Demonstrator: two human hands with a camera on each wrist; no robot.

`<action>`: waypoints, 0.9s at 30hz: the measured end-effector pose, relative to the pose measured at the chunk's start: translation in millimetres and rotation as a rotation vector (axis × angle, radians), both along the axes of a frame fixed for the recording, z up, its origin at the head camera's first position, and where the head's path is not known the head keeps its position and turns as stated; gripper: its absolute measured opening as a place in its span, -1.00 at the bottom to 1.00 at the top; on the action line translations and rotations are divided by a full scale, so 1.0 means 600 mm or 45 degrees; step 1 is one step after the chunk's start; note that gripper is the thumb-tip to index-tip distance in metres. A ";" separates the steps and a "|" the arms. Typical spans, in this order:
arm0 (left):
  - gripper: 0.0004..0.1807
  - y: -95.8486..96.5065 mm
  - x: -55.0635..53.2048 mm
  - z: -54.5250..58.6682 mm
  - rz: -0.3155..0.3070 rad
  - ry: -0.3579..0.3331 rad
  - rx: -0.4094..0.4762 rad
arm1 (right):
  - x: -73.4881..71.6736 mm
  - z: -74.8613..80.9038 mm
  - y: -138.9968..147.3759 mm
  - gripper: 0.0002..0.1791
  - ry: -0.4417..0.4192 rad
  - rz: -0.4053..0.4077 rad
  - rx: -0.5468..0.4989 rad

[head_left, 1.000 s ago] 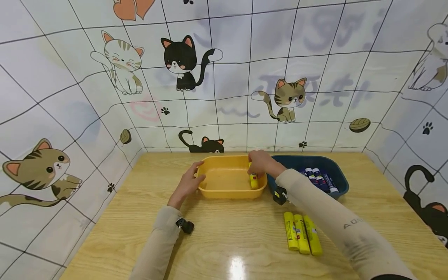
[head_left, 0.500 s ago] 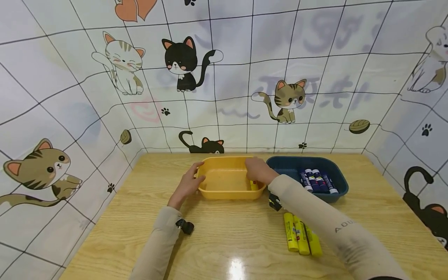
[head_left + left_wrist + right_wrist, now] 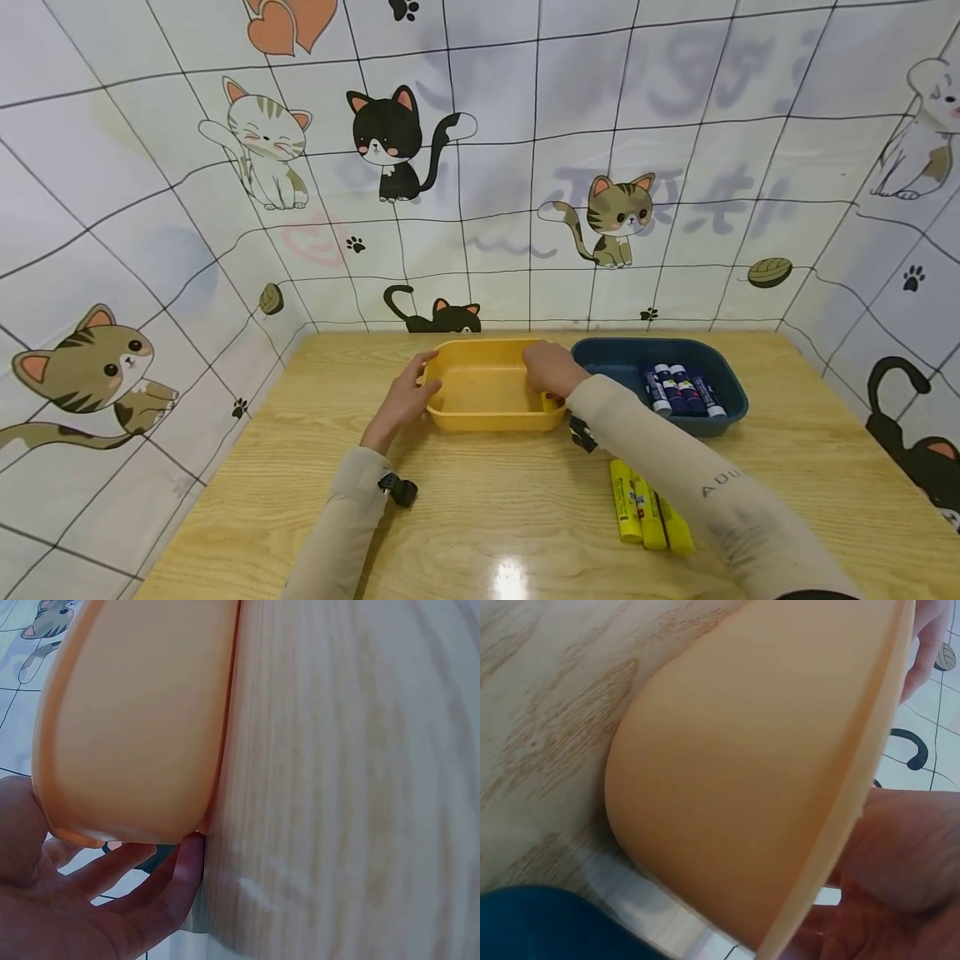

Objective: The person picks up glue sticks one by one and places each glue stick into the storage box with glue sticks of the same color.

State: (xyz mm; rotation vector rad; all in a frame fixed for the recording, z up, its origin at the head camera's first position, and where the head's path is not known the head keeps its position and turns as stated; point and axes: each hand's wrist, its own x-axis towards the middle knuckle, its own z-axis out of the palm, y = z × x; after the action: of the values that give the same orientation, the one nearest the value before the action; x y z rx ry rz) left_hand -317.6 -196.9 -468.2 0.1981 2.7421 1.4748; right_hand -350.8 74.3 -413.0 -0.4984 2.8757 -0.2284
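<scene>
In the head view, my left hand point(image 3: 405, 404) holds the left end of a yellow plastic basket point(image 3: 495, 422). The left wrist view shows its fingers against the outside of the basket's end wall point(image 3: 142, 750), with the thumb at the rim. My right hand point(image 3: 553, 369) reaches over the basket's right end and grips a yellow glue stick point(image 3: 550, 402) lying along that side. Most of this stick is hidden under the hand. In the right wrist view, the basket wall point(image 3: 735, 772) covers the right fingers and the stick.
A dark blue basket point(image 3: 660, 424) adjoins on the right, with several blue, white-capped glue sticks point(image 3: 678, 390) inside. Three more yellow glue sticks point(image 3: 647, 508) lie side by side on the wooden table point(image 3: 480, 500), partly under the right sleeve. A cat-patterned wall covering point(image 3: 510, 208) stands behind.
My right hand has lowered into the yellow basket with the glue stick, which went from tilted and largely visible to mostly hidden. The left hand stays at the basket's left end.
</scene>
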 end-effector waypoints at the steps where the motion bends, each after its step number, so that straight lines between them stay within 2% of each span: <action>1: -0.38 0.000 0.000 0.000 0.002 -0.005 0.008 | 0.000 -0.001 0.000 -0.85 0.011 0.005 0.005; 5: -0.37 -0.002 0.002 0.000 0.008 -0.019 0.024 | 0.000 -0.002 -0.003 -0.83 0.038 0.045 0.003; 8: -0.37 -0.003 0.003 0.000 0.010 -0.024 0.035 | 0.003 -0.001 -0.003 -0.81 0.096 0.099 0.023; 12: -0.37 -0.002 0.004 0.003 0.000 -0.029 0.052 | 0.005 0.002 0.001 -0.81 0.159 0.119 0.029; 21: -0.37 -0.001 0.003 0.006 -0.010 -0.039 0.060 | -0.001 0.011 0.014 -0.82 0.138 0.098 -0.096; 24: -0.37 -0.001 0.003 0.005 -0.015 -0.037 0.058 | -0.002 0.025 0.022 -0.82 0.129 0.090 -0.145; 27: -0.37 -0.001 0.003 0.004 -0.015 -0.032 0.059 | 0.006 0.049 0.033 -0.91 0.085 0.074 -0.190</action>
State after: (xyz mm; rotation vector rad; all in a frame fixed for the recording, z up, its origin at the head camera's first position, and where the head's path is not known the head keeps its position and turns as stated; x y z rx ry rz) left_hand -315.6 -197.3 -465.9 0.1949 2.6848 1.5282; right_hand -347.1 94.4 -383.5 -0.6271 2.9176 -0.4273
